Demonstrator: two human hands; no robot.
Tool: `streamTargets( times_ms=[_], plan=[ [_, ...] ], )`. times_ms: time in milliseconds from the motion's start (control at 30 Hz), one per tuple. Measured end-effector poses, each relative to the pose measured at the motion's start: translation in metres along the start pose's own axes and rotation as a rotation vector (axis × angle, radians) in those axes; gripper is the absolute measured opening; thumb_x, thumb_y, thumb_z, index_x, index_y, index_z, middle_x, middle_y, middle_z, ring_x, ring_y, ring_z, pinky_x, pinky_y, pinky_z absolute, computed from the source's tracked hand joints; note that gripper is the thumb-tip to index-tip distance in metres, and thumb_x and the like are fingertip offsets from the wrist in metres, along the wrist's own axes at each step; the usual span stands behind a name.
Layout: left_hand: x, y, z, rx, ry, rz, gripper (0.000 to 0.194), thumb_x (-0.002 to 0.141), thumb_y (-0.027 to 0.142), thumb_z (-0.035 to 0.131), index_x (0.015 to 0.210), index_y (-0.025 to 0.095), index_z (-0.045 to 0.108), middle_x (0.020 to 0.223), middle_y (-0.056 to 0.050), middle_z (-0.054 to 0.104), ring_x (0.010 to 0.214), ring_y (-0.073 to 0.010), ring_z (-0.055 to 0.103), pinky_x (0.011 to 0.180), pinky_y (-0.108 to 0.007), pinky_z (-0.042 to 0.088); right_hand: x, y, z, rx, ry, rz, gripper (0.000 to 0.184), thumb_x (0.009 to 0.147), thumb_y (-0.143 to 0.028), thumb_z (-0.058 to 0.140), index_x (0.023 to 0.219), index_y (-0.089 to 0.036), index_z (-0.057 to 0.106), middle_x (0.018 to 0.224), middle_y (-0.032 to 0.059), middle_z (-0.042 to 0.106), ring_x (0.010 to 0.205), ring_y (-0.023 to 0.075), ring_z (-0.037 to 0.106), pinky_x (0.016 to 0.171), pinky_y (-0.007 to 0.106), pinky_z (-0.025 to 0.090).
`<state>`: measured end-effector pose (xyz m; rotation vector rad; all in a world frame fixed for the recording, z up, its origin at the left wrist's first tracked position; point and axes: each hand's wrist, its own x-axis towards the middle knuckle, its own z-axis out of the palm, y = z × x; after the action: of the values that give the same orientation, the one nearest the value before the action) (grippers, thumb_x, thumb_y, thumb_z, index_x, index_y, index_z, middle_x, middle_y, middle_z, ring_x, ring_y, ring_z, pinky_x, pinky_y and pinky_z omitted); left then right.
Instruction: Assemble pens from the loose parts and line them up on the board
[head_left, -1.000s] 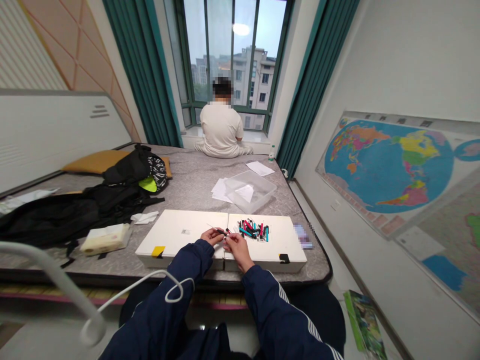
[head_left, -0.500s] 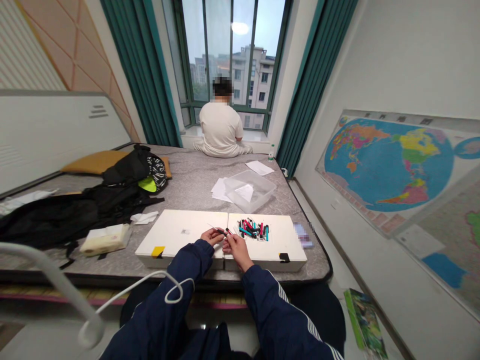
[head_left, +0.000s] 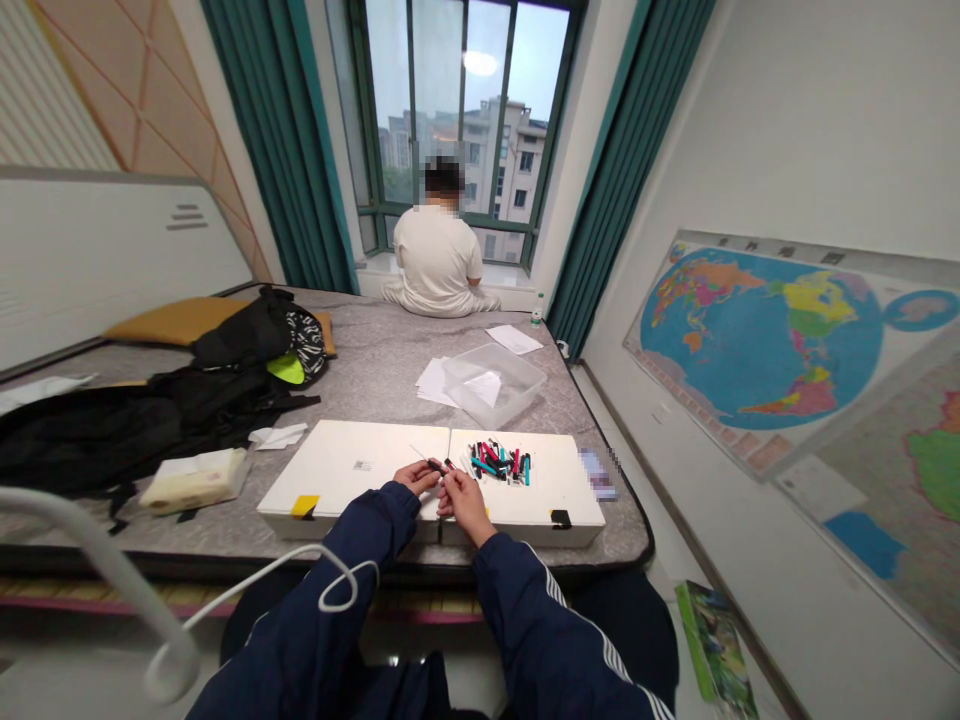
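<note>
Just beside a heap of coloured plastic sticks (head_left: 500, 462), left hand (head_left: 415, 478) and right hand (head_left: 463, 505) close together, fingers of both clamped on a thin dark piece (head_left: 436, 466), above a white board (head_left: 352, 470)

Two boards (head_left: 352, 480) side by side on a mattress (head_left: 375, 375), small plastic parts (head_left: 501, 462) piled on the right one. Plastic tub (head_left: 493, 385) behind, loose paper (head_left: 431, 382) just left of it, tissue pack (head_left: 193, 480) and backpack (head_left: 251, 335) off left, person (head_left: 435, 255) seated farther back by the window (head_left: 465, 110).
</note>
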<state>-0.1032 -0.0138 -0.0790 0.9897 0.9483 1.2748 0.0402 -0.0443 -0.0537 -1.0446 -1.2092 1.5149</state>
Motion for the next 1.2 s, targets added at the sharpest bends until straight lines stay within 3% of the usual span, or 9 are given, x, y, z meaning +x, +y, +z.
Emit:
streamTargets(
  times_ms=[233,367,533,900,1100,1200],
  plan=[
    [-0.002,0.001,-0.001,-0.01,-0.011,0.012,0.047,0.056,0.036,0.082,0.095,0.014,0.068,0.089,-0.01,0.072,0.076,-0.0174,0.066,0.071,-0.028,0.05,0.0,0.0,0.0,-0.014,0.001,0.011,0.043,0.076,-0.06,0.053,0.081,-0.017,0.048,0.062,-0.0023,0.056,0.044,0.0072,0.053,0.041,0.021,0.05],
    [-0.003,0.0,0.001,-0.059,0.067,0.005,0.047,0.06,0.042,0.079,0.095,0.012,0.07,0.09,-0.013,0.072,0.073,-0.0167,0.066,0.071,-0.029,0.05,-0.002,-0.001,0.0,-0.013,0.043,0.01,0.042,0.076,-0.058,0.054,0.086,-0.017,0.048,0.062,-0.0031,0.056,0.042,0.0077,0.053,0.04,0.021,0.05],
    [0.0,-0.004,0.001,-0.117,0.129,-0.013,0.047,0.055,0.041,0.082,0.089,0.01,0.072,0.088,-0.013,0.072,0.072,-0.0169,0.066,0.073,-0.03,0.049,-0.004,-0.003,0.001,-0.023,0.037,0.0,0.041,0.075,-0.058,0.054,0.082,-0.017,0.049,0.061,-0.0029,0.056,0.042,0.0083,0.054,0.04,0.022,0.05],
    [-0.005,0.011,0.004,-0.134,0.068,-0.07,0.052,0.049,0.046,0.083,0.085,0.011,0.07,0.088,-0.014,0.071,0.08,-0.0229,0.065,0.073,-0.033,0.048,0.0,-0.004,-0.003,-0.022,-0.037,0.034,0.04,0.077,-0.056,0.052,0.071,-0.018,0.046,0.051,-0.0054,0.05,0.036,0.0061,0.046,0.033,0.017,0.04],
    [-0.006,0.011,0.004,-0.163,0.029,-0.035,0.051,0.056,0.042,0.081,0.095,0.011,0.07,0.097,-0.016,0.07,0.086,-0.0234,0.065,0.083,-0.037,0.047,-0.001,-0.004,-0.002,-0.025,-0.011,0.004,0.039,0.077,-0.056,0.052,0.074,-0.017,0.048,0.053,-0.0047,0.053,0.036,0.0064,0.046,0.035,0.018,0.042],
    [-0.005,0.008,0.003,-0.121,0.068,-0.028,0.052,0.057,0.042,0.08,0.096,0.011,0.07,0.1,-0.017,0.069,0.092,-0.0249,0.064,0.086,-0.038,0.047,-0.001,-0.003,-0.001,-0.02,0.011,-0.007,0.038,0.074,-0.054,0.057,0.081,-0.018,0.049,0.055,-0.005,0.054,0.038,0.007,0.048,0.037,0.02,0.045]
  ],
)
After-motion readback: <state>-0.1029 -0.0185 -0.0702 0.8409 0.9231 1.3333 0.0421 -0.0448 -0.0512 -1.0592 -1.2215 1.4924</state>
